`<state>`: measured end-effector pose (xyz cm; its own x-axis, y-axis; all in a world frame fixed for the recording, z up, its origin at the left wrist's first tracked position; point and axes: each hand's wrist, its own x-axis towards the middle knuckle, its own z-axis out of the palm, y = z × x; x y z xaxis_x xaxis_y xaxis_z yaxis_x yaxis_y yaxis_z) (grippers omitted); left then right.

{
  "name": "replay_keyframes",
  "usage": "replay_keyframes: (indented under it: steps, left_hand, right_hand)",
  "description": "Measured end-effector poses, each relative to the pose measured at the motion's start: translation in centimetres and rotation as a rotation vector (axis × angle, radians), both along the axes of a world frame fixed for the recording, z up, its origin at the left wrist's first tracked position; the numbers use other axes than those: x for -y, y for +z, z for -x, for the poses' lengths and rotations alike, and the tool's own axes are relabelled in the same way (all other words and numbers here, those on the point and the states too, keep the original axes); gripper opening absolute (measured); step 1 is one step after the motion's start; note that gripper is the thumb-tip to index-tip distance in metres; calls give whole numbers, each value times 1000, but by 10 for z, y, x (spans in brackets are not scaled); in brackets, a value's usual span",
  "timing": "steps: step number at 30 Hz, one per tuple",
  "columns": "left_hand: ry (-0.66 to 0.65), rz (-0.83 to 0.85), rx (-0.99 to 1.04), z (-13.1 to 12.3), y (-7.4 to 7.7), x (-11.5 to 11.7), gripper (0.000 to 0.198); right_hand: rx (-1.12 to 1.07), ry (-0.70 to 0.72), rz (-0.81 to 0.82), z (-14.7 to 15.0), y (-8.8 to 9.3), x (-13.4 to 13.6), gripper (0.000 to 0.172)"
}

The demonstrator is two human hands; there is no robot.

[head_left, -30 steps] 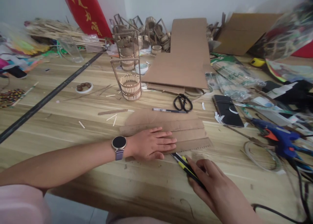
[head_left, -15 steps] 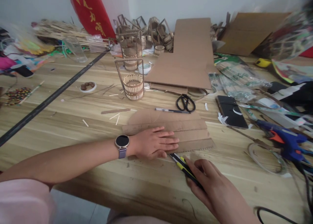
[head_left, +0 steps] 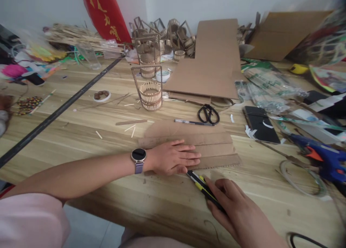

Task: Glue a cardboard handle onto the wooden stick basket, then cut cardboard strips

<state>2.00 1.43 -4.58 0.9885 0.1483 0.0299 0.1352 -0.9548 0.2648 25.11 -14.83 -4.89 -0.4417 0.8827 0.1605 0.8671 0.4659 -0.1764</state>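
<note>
My left hand (head_left: 173, 157) lies flat with its fingers spread on a piece of brown cardboard (head_left: 213, 149), which rests on the wooden table (head_left: 108, 194). A watch is on the left wrist. In my right hand (head_left: 232, 201) is a black and yellow utility knife (head_left: 202, 187), its blade pointing up and left. The blade tip is close to the cardboard's near edge, just below my left thumb; whether it touches cannot be told. A pen (head_left: 193, 122) and black scissors (head_left: 208, 114) lie beyond the cardboard.
A small basket (head_left: 150, 96) stands behind the cardboard, with more baskets near the wall. Large cardboard sheets (head_left: 205, 75) lie at the back. A phone (head_left: 261, 124) and a blue glue gun (head_left: 317, 154) are on the right. A dark bar (head_left: 65, 105) crosses the left.
The whole view has shifted slightly, so things appear farther right. Both hands keep nearly the same pose, and the knife stays near the cardboard edge.
</note>
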Motion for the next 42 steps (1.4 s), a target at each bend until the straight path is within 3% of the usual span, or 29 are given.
replay_keyframes:
  steps: [7, 11, 42]
  left_hand:
    - [8, 24, -34, -1, 6, 1, 48]
    - [7, 30, -26, -1, 7, 1, 49]
    - [61, 155, -49, -2, 13, -1, 48]
  right_hand:
    - [-104, -46, 37, 9, -1, 0, 39]
    - [-108, 6, 68, 14, 2, -3, 41]
    - [-55, 60, -50, 31, -7, -5, 38]
